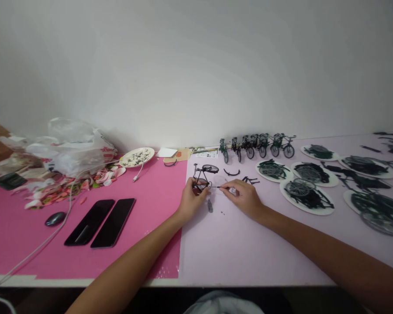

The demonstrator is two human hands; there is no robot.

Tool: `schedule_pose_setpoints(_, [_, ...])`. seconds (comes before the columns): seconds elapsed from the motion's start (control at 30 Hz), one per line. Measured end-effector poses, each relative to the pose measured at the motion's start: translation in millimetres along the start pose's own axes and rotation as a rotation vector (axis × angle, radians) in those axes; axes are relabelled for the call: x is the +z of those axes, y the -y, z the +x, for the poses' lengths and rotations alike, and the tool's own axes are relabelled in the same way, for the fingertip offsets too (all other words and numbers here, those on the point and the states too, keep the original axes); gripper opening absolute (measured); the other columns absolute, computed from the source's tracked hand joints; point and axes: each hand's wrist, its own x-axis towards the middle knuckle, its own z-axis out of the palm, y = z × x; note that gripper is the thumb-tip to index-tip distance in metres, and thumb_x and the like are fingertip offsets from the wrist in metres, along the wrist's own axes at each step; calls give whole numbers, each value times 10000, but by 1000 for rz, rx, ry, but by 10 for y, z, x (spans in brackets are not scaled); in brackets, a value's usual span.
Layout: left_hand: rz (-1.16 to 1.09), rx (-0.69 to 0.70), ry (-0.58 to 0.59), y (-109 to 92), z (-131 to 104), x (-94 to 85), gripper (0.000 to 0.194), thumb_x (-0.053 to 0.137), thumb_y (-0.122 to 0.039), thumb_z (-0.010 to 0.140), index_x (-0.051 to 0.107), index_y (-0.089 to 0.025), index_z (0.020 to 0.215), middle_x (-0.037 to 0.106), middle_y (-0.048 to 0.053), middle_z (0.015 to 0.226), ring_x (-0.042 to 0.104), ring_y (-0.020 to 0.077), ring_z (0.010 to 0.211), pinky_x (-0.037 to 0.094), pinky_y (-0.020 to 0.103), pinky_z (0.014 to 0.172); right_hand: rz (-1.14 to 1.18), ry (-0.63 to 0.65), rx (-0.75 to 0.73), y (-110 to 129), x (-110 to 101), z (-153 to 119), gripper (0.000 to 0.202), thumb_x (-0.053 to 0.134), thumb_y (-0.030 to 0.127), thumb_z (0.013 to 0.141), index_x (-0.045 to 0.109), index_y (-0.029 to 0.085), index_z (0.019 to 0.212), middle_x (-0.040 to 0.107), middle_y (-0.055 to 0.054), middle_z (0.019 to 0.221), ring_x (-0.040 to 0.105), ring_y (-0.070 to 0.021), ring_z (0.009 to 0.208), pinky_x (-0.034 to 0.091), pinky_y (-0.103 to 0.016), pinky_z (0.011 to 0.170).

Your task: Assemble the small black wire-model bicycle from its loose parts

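My left hand [193,197] is closed round a black miniature bicycle [205,173], which is tilted with a wheel turned up. In my closed right hand [244,197] is a small thin screwdriver [218,187], pinched between thumb and fingers. Its slim shaft points left and meets the bicycle near my left thumb; the exact contact spot is too small to make out. Just below lies a small dark flat part [210,206] with tiny bits [222,213] to its right. Behind my hands rest a curved black part [232,172] and a small black frame-like piece [250,180].
Several assembled miniature bicycles [262,146] stand along the wall. White plates [306,208] of bicycle parts cover the right side. On the pink left half lie two phones [113,223], a mouse [55,218], a white cable [70,198], a plate of small parts [126,163], and plastic bags [75,152].
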Motion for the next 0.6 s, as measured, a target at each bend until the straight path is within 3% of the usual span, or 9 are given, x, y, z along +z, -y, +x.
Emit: schedule_pose_setpoints(0.6, [58, 17, 16, -65, -42, 6, 368, 809, -299, 844, 458, -224, 928, 697, 31, 1098, 747, 137, 812, 626, 290, 738, -31, 28, 29, -7, -11, -7, 111, 669, 265, 1000, 772, 247, 965, 808, -64, 893, 734, -214, 715, 636, -365, 690])
